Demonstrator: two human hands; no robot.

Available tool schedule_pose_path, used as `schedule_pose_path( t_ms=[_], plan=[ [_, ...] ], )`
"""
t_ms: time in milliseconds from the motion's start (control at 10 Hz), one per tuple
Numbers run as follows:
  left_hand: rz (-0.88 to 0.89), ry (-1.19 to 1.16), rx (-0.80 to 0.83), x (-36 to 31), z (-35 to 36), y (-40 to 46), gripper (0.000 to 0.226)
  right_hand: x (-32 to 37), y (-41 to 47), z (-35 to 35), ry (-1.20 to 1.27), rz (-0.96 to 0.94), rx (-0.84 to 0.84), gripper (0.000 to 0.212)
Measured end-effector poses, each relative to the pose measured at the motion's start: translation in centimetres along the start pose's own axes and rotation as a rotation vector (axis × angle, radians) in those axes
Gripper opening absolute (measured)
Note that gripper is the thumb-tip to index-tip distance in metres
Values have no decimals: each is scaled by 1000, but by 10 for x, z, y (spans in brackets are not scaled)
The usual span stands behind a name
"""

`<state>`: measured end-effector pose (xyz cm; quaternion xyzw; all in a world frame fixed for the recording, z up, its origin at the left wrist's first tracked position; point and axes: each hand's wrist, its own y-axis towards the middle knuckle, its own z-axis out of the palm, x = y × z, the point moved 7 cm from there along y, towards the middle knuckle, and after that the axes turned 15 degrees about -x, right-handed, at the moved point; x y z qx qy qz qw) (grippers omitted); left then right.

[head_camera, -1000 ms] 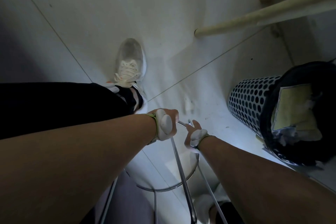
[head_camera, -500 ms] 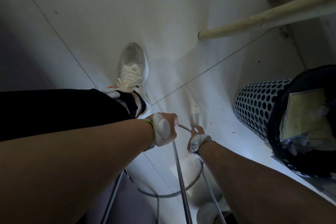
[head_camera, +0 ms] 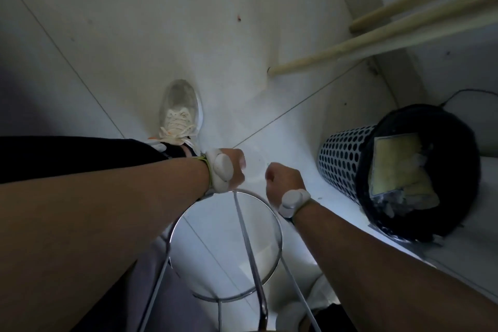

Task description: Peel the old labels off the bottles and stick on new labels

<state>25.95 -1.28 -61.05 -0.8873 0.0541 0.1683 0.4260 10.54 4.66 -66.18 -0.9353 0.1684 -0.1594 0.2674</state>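
Observation:
My left hand (head_camera: 234,170) and my right hand (head_camera: 283,182) are held close together over the floor, each with a white band at the wrist. Between them is a faint, clear, rounded thing (head_camera: 255,167) that looks like a transparent bottle, hard to make out against the pale floor. My left hand's curled fingers grip its left side. My right hand is curled into a fist at its right edge, and its fingertips are hidden. I can make out no label.
A chrome stool frame with a round foot ring (head_camera: 280,226) stands just below my hands. A perforated waste bin (head_camera: 342,159) with a black liner holds crumpled paper at the right. My white shoe (head_camera: 180,113) is ahead on the floor, and wooden poles (head_camera: 350,43) lean at the upper right.
Both hands have moved forward from over the stool's ring to beyond it and drawn a little apart. The view has shifted, and the clear thing now shows between them.

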Motion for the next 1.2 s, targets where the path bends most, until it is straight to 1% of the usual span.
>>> schedule_pose_path(
  t_ms=[100,200,300,400,500,600,800,900,1000,1100,1200],
  plan=[
    [14,-59,-62,-19,-16,-2,33,14,-9,-68,233,30,-222,9],
    [65,-102,-107,-52,-32,-10,26,12,-23,-143,361,39,-419,16],
    [162,-130,-108,-90,-41,-25,28,-29,-42,-203,306,153,-574,15],
    [274,-110,-83,-125,-48,-42,30,-85,-60,-242,178,312,-678,14],
    [353,-77,-70,-154,-57,-60,32,-126,-76,-254,150,458,-656,22],
    [409,-59,-75,-174,-61,-72,32,-144,-86,-252,241,503,-626,30],
    [403,-49,-64,-194,-63,-79,35,-160,-95,-241,331,589,-615,24],
    [425,-16,-59,-206,-70,-85,37,-161,-99,-245,297,581,-578,19],
    [442,-25,-75,-218,-82,-92,36,-154,-105,-258,341,526,-615,10],
    [456,-51,-84,-233,-88,-94,36,-153,-106,-271,367,497,-653,12],
    [482,-58,-59,-250,-88,-101,36,-155,-100,-272,264,507,-612,24]
  ],
)
